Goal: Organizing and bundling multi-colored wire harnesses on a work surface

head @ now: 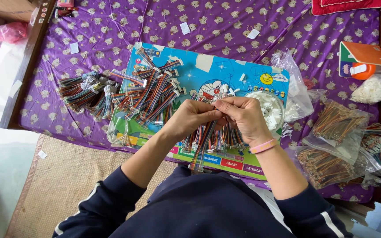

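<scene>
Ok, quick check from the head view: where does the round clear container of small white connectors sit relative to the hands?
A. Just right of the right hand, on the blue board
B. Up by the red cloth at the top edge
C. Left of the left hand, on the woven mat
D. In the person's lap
A: the round clear container of white connectors rests on the blue board, just beyond the right hand, while the left hand is on the far side.

The multicoloured ribbon cable [203,143] hung straight down from pinched fingertips, its top end at a small white connector [214,102], loose wire tails dangling over the blue cartoon board's [225,70] near edge.
</scene>
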